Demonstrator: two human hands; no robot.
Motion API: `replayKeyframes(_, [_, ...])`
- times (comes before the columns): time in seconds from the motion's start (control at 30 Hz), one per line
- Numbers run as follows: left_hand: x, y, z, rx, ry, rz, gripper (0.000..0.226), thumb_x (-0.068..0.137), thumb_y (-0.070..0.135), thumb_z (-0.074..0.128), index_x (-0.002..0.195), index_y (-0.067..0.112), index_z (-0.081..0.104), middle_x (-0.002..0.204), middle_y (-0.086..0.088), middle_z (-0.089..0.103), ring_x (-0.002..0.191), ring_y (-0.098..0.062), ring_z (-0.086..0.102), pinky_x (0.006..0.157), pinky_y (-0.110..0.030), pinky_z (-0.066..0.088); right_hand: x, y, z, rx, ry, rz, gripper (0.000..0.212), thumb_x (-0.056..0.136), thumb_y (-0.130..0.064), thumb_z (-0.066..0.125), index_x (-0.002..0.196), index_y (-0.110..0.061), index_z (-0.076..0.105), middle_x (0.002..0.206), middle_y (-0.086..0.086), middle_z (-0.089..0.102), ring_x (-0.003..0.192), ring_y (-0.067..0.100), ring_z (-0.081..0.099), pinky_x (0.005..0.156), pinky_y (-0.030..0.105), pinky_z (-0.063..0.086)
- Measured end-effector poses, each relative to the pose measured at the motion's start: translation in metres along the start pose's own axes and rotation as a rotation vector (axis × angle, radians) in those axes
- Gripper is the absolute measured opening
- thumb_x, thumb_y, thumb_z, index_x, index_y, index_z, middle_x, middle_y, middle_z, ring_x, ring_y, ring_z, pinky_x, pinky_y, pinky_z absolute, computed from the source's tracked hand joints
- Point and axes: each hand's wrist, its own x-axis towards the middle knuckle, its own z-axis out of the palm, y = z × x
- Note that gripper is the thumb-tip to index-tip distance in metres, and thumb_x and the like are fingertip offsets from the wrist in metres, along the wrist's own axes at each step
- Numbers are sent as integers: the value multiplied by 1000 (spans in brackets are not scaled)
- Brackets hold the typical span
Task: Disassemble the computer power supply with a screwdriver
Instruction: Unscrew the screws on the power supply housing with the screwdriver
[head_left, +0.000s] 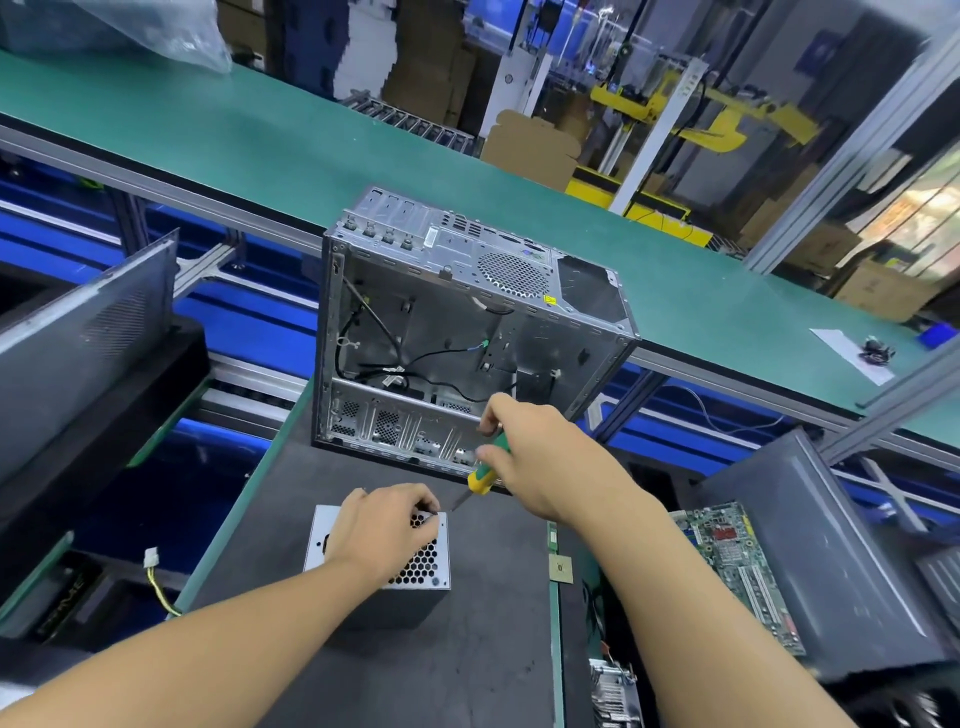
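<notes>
While the power supply (422, 567) stands on the dark mat (467, 654) at the near centre of the bench, its perforated metal face is turned upward and both hands are at it. Left hand (382, 530) lies over that face, fingers bent, tips bunched together at the far right corner, holding the unit; whether anything small sits between the fingertips cannot be told. Right hand (540, 457) grips the screwdriver (485, 470) by its green and yellow handle, fingers wrapped round it. The shaft slants down and to the left, its tip just beside the left fingertips at the same corner; contact with a screw cannot be confirmed.

Behind the unit, touching the far edge of the mat, an opened computer case (457, 332) stands with its interior facing the person, loose black cables inside. A green conveyor (260, 145) runs across beyond it. To the right of the mat a green circuit board (737, 561) lies tilted against a grey housing. To the left, a yellow and black cable with white plug (151, 561) hangs off the mat's edge, and a grey perforated side panel (88, 322) leans further out
</notes>
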Motion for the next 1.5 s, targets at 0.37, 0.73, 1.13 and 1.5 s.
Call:
replayKeyframes(0.37, [-4,2,0,134,51,155,18,98,47,50,91,31,52,88,15,61,73,-9,63,66,-28,43,-13,18,5,114,158,72,15,98,-30,54,107,-21,46,105,0,58,92,27,55,82,43,49])
replayKeyframes(0.73, [2,-19,-11,-222,-44,69,26,90,25,62,72,29,43,71,9,58,63,-10,53,59,-29,50,-11,35,24,164,117,162,15,98,-29,55,104,-21,45,97,2,56,81,25,55,70,37,47])
replayKeyframes(1.13, [-6,-10,0,228,-63,214,30,96,56,37,108,31,48,105,18,54,90,-9,58,80,-30,37,-7,58,57,181,68,345,9,93,-19,52,98,-23,45,84,-5,50,62,12,48,60,32,44])
replayKeyframes(1.5, [5,-13,3,360,-189,235,56,85,73,15,103,33,50,104,12,63,103,-12,59,79,-33,36,9,42,65,219,52,276,14,87,-20,56,98,-23,48,91,-3,53,69,16,50,63,32,46])
